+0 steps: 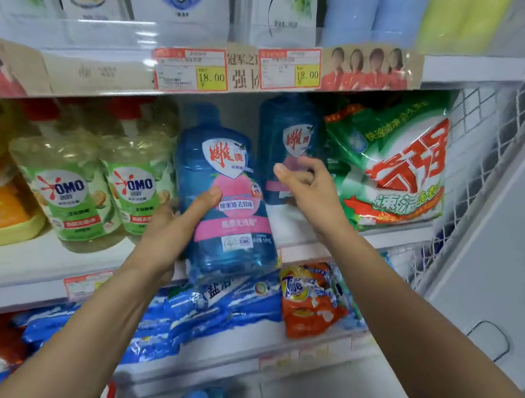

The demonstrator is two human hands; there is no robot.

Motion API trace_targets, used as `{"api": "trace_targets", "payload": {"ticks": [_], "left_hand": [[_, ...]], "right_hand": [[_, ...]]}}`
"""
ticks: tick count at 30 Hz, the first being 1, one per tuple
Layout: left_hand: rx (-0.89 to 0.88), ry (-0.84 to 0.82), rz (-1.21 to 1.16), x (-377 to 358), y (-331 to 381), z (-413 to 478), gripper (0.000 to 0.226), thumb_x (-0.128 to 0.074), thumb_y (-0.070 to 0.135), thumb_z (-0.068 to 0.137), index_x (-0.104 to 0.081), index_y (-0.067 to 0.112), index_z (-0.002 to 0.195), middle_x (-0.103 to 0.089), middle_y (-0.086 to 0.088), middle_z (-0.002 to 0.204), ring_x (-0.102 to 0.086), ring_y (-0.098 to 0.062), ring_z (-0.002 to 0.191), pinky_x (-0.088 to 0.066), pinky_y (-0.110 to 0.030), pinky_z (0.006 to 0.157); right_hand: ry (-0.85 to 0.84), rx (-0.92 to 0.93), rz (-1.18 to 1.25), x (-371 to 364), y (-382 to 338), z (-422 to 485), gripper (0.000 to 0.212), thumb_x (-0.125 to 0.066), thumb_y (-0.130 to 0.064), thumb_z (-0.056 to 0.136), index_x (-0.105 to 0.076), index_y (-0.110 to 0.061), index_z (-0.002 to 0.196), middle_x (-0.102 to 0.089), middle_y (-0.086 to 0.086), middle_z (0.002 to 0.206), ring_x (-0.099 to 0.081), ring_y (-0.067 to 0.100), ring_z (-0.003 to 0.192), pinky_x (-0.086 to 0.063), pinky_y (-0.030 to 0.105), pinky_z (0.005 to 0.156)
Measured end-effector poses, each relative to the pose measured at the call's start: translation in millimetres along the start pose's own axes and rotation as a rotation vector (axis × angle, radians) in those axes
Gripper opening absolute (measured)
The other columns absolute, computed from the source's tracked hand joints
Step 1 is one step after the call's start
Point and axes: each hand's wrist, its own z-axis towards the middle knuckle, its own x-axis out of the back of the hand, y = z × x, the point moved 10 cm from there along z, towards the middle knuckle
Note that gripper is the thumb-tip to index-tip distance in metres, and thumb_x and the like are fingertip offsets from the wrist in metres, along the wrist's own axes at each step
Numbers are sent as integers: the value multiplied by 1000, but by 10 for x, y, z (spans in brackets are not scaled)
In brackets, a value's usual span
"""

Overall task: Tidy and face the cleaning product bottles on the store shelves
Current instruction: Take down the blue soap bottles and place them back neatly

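Nearest, the left hand (181, 221) grips a translucent blue plastic bottle (232, 215) with a pink label, tilted at the front edge of the white shelf (46, 257). At one o'clock, the right hand (309, 188), fingers loosely apart, reaches toward a second blue bottle (287, 128). Facing seems under way; next, stand both upright, labels forward.

2 blue bottles (227, 174) (288, 128), 2 green OMO bottles (68, 193) (135, 188), 1 green bag (388, 168).
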Motion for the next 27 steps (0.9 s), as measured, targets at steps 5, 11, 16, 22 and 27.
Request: {"api": "trace_targets", "payload": {"ticks": [5, 11, 16, 22, 27], "left_hand": [[-90, 71, 50, -59, 139, 478, 24, -73, 31, 83, -59, 18, 98, -71, 1, 85, -70, -5, 62, -55, -22, 52], [-184, 134, 58, -83, 60, 810, 66, -80, 36, 65, -54, 14, 121, -71, -3, 110, -71, -19, 96, -58, -41, 84], [-192, 135, 72, -126, -28, 1017, 68, -78, 39, 66, -50, 17, 124, -67, 0, 117, -68, -17, 103, -54, -44, 94], [-237, 61, 147, -232, -129, 1221, 51, -73, 22, 83, -44, 31, 124, -60, 10, 118, -60, 0, 102, -52, -28, 90], [-302, 139, 380, -130, -119, 1344, 61, -69, 33, 88, -35, 27, 138, -47, 0, 139, -53, -18, 122, -46, -41, 106]], "right_hand": [[84, 2, -94, 206, 166, 484, 77, -79, -46, 77, -36, -11, 130, -52, 11, 133, -53, 28, 124, -44, 47, 107], [144, 30, -208, 86, 269, 799, 115, -74, -69, 51, -38, -1, 137, -49, 18, 136, -46, 35, 129, -40, 47, 109], [220, 34, -182, 109, 370, 905, 105, -90, -29, 68, -23, 5, 142, -38, 23, 143, -38, 37, 135, -34, 47, 113], [204, 66, -201, 146, 475, 1005, 118, -83, -56, 56, -26, -5, 146, -46, 18, 144, -46, 36, 132, -41, 49, 109], [184, 76, -275, 183, 502, 1090, 116, -83, -58, 57, -27, -7, 145, -50, 18, 140, -50, 39, 127, -46, 51, 104]]}}
